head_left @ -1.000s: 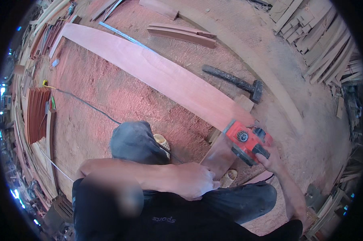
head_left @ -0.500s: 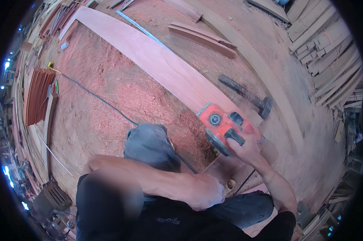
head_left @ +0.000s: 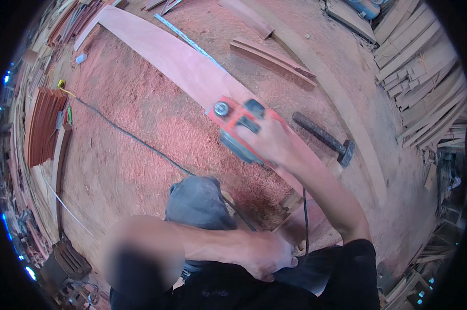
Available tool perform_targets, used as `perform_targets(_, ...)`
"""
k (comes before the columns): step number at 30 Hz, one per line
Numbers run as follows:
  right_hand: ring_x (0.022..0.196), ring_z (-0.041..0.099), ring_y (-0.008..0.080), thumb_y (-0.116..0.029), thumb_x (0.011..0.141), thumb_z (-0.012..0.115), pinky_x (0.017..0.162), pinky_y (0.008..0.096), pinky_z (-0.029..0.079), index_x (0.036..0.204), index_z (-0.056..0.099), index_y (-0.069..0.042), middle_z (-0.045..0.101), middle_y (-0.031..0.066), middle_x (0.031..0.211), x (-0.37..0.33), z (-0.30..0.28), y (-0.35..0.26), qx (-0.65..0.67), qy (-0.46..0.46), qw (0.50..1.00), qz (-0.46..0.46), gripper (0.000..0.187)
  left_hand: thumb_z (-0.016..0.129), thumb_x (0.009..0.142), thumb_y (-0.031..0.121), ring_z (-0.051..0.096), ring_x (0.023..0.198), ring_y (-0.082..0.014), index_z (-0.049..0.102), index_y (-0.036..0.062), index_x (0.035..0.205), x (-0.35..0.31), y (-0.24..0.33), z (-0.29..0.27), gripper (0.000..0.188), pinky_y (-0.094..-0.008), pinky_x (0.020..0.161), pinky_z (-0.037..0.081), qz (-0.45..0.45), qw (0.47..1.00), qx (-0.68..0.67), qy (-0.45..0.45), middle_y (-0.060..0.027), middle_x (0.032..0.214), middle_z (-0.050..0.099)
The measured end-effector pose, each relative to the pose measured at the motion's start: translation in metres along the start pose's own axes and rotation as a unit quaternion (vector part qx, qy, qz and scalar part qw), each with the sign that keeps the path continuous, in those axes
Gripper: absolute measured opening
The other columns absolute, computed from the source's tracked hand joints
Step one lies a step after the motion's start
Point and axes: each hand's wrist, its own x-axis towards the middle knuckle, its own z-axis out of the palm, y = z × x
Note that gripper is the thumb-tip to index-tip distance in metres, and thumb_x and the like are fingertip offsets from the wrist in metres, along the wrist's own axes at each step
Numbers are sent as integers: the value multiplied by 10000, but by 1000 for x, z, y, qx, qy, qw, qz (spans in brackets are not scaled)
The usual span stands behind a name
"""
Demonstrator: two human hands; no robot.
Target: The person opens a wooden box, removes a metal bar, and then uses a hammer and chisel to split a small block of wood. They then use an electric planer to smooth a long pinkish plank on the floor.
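In the head view, my right hand [head_left: 272, 139] is wrapped round the handle of a red and black electric planer [head_left: 231, 114]. The planer rests on a long, pale pink wooden board [head_left: 171, 62], which runs from the far left toward my right knee. My left forearm lies across my lap, and my left hand [head_left: 272, 254] is closed at my right thigh. Whatever it may hold is hidden. A black cord [head_left: 305, 222] hangs beneath my right forearm. Right of the board lies a hammer [head_left: 323, 135] with a dark handle.
Pink shavings [head_left: 192, 142] cover the ground left of the board. A metal ruler [head_left: 189, 41] lies along its far edge, with short wood pieces [head_left: 272, 64] beyond. Stacked reddish slats [head_left: 45, 126] stand at left; a lumber pile [head_left: 424, 67] fills the right. A cable [head_left: 130, 134] crosses the ground.
My right hand has pushed the planer forward and left along the board. My left hand stays low at my thigh. The cord now hangs more upright.
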Motion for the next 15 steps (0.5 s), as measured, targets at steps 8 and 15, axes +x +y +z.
perform_targets(8, 1087, 739, 378, -697, 881, 637, 942, 453, 569, 1302, 735, -81, 749, 293, 1109, 58, -3, -60, 26, -32, 998, -41, 753, 786, 849, 343, 662, 1034, -477, 576, -15, 1354, -3, -6, -9, 653, -536, 913, 546, 41, 997, 9, 60, -261, 1121, 650)
perform_targets(15, 1164, 693, 364, -632, 915, 672, 980, 462, 544, 1345, 712, -104, 666, 256, 1301, -105, -85, 83, -8, -10, 998, 67, 683, 780, 883, 329, 665, 1043, -475, 584, -10, 1347, 18, 9, 8, 607, -536, 913, 546, 31, 999, -7, -6, -264, 1098, 672)
